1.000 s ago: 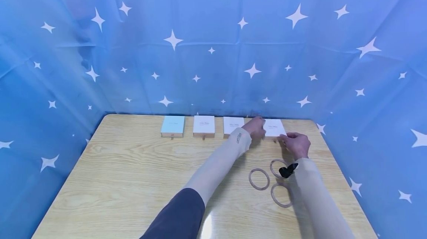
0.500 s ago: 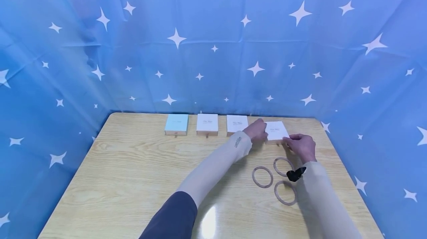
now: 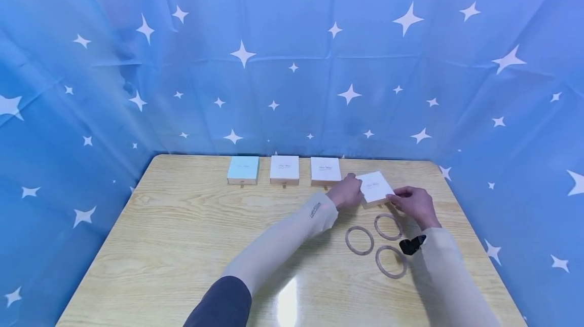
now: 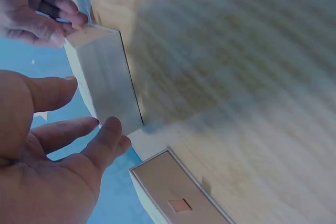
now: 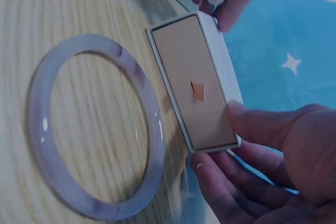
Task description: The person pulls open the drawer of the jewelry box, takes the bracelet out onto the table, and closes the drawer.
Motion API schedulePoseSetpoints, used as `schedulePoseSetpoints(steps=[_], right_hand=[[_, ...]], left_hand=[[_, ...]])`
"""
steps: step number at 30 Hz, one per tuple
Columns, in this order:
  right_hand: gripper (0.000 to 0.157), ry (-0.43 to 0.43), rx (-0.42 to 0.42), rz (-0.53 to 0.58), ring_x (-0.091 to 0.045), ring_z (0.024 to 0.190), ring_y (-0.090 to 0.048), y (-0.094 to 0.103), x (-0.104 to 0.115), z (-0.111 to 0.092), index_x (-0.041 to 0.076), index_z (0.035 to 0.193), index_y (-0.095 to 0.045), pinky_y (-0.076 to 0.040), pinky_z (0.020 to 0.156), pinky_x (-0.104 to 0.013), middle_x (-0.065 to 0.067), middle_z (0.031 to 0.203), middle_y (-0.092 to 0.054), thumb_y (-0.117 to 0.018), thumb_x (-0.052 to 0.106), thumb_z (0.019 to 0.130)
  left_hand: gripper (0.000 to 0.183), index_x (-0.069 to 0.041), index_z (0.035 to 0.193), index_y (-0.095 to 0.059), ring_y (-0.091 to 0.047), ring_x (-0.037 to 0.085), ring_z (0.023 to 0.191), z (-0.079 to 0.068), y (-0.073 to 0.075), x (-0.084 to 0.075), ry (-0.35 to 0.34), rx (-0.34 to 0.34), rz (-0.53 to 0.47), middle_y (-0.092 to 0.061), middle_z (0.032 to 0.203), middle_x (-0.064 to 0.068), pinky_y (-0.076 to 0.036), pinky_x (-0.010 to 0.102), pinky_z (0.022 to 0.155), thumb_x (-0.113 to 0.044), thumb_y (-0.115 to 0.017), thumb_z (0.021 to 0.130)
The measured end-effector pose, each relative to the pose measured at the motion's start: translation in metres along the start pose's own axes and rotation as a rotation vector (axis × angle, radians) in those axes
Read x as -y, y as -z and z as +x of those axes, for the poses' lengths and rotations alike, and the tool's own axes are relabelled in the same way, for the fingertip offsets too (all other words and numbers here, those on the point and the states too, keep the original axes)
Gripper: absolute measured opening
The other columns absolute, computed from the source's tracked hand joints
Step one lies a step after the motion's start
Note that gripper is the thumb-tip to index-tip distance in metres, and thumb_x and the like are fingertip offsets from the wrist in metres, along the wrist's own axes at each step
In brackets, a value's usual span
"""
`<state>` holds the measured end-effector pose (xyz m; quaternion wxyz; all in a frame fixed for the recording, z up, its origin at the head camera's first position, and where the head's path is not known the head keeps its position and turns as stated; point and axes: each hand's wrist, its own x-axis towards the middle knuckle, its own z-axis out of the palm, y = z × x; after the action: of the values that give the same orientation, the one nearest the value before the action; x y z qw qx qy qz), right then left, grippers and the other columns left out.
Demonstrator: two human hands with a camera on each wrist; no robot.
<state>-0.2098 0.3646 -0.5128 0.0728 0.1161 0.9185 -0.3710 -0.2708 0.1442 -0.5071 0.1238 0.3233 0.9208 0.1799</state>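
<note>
A small white drawer box (image 3: 375, 186) with printed script on its lid sits slightly turned at the right of a row. Its brownish front (image 5: 184, 77) bears an orange pull tab (image 5: 198, 91). My left hand (image 3: 345, 191) holds the box by its left side; the left wrist view shows that thumb and fingers around one end. My right hand (image 3: 414, 205) grips the right front corner, thumb on the lid and fingertips at the lower edge. Just in front lie three pale mauve bangles, the nearest to the box being a ring (image 5: 39, 114) beside its front.
Left of the held box stand two more white boxes (image 3: 326, 169) (image 3: 285, 167) and a light blue box (image 3: 243, 167), along the back edge of the wooden table (image 3: 182, 246). A blue curtain (image 3: 292, 88) with white stars hangs behind and at both sides.
Both hands have drawn the box forward from the back edge, toward the bangles, and it has turned slightly. The other boxes and the bangles stay in place.
</note>
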Motion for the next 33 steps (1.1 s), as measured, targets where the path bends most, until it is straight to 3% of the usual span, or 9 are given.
schedulePoseSetpoints(steps=[3,9,16,22,27,30,33], right_hand=[[0.051,0.031,0.006,-0.018,-0.034,0.104,-0.072,-0.001,0.0,-0.001,-0.003,0.129,-0.065,-0.059,0.079,-0.033,-0.025,0.119,-0.071,-0.066,0.038,0.099],[0.048,0.079,0.027,-0.03,-0.032,0.1,-0.071,-0.004,0.001,-0.002,-0.001,0.126,-0.067,-0.055,0.074,-0.028,-0.023,0.116,-0.072,-0.068,0.038,0.098],[0.046,0.113,0.048,-0.038,-0.029,0.099,-0.07,-0.011,0.005,-0.004,0.001,0.124,-0.068,-0.055,0.074,-0.028,-0.021,0.114,-0.072,-0.069,0.039,0.098],[0.043,0.133,0.057,-0.05,-0.029,0.099,-0.067,-0.018,0.011,-0.007,0.003,0.122,-0.069,-0.053,0.074,-0.029,-0.02,0.115,-0.071,-0.069,0.038,0.098],[0.042,0.159,0.07,-0.06,-0.029,0.101,-0.067,-0.024,0.016,-0.01,0.005,0.121,-0.07,-0.052,0.075,-0.03,-0.018,0.115,-0.072,-0.069,0.039,0.098],[0.041,0.178,0.076,-0.071,-0.027,0.101,-0.067,-0.026,0.019,-0.012,0.006,0.121,-0.071,-0.053,0.076,-0.031,-0.017,0.114,-0.072,-0.069,0.04,0.097],[0.04,0.197,0.079,-0.071,-0.026,0.098,-0.068,-0.03,0.023,-0.013,0.005,0.119,-0.072,-0.055,0.075,-0.031,-0.016,0.111,-0.073,-0.071,0.038,0.096]], left_hand=[[0.026,-0.007,0.107,-0.071,-0.057,0.023,0.13,-0.01,-0.002,0.0,-0.022,-0.027,0.048,-0.07,0.12,0.01,-0.052,0.028,0.105,-0.016,-0.046,0.106],[0.022,-0.007,0.103,-0.069,-0.061,0.018,0.107,-0.028,-0.007,0.001,-0.024,-0.058,0.08,-0.07,0.102,0.006,-0.054,0.025,0.089,-0.016,-0.049,0.104],[0.015,-0.007,0.096,-0.068,-0.058,0.016,0.098,-0.046,-0.007,0.004,0.001,-0.106,0.013,-0.066,0.091,0.004,-0.054,0.023,0.083,-0.014,-0.056,0.101],[0.016,-0.005,0.104,-0.071,-0.063,0.015,0.093,-0.054,-0.009,0.01,0.058,-0.147,-0.026,-0.071,0.095,0.004,-0.056,0.023,0.081,-0.015,-0.059,0.101],[0.018,-0.006,0.111,-0.073,-0.066,0.02,0.113,-0.061,-0.012,0.018,0.078,-0.2,-0.057,-0.074,0.11,0.008,-0.055,0.026,0.098,-0.015,-0.062,0.1],[0.023,-0.006,0.118,-0.073,-0.063,0.02,0.117,-0.065,-0.015,0.025,0.081,-0.237,-0.128,-0.073,0.116,0.008,-0.053,0.027,0.102,-0.014,-0.063,0.099],[0.027,-0.006,0.123,-0.073,-0.061,0.019,0.111,-0.07,-0.018,0.032,0.089,-0.27,-0.204,-0.07,0.115,0.008,-0.053,0.026,0.097,-0.015,-0.065,0.098]])
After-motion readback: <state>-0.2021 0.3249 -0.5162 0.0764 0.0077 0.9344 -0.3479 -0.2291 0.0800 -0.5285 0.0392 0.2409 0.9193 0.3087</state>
